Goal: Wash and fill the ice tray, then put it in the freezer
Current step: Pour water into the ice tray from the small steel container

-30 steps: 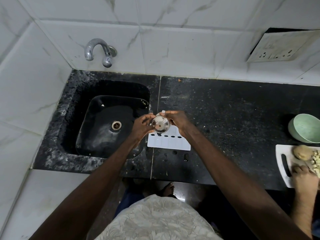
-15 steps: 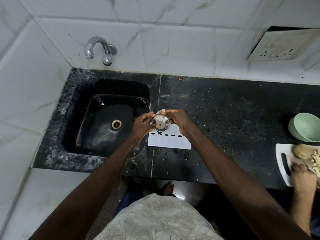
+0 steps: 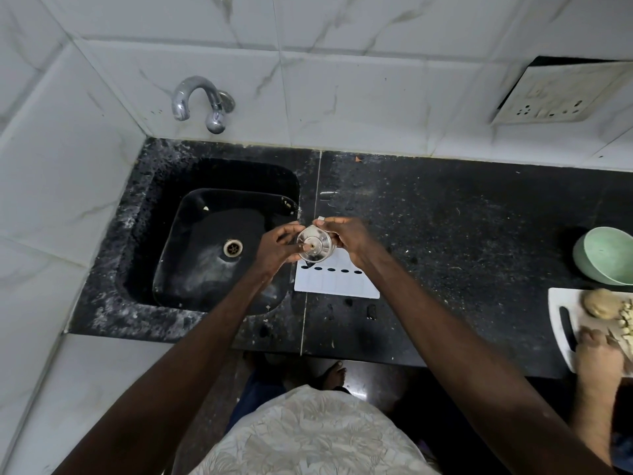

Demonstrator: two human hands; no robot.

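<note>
In the head view, both hands are meeting near the centre of the frame, above the seam between the sink (image 3: pixel 205 255) and the counter (image 3: pixel 462 234). The right hand (image 3: pixel 346 240) is closing its grip on a round shiny object (image 3: pixel 315 248) from the 3 o'clock side. The left hand (image 3: pixel 277 252) is pinching it from 9 o'clock. What the object is, is hard to make out. The white ice tray (image 3: pixel 337 284) is lying flat on the counter just at 6 o'clock of the hands, its far edge hidden under them. At 3 o'clock a green bowl (image 3: pixel 609 255) and a cutting board (image 3: pixel 560 320) are being cut off by the frame edge, with another person's hand (image 3: pixel 597 347) resting on the board.
</note>
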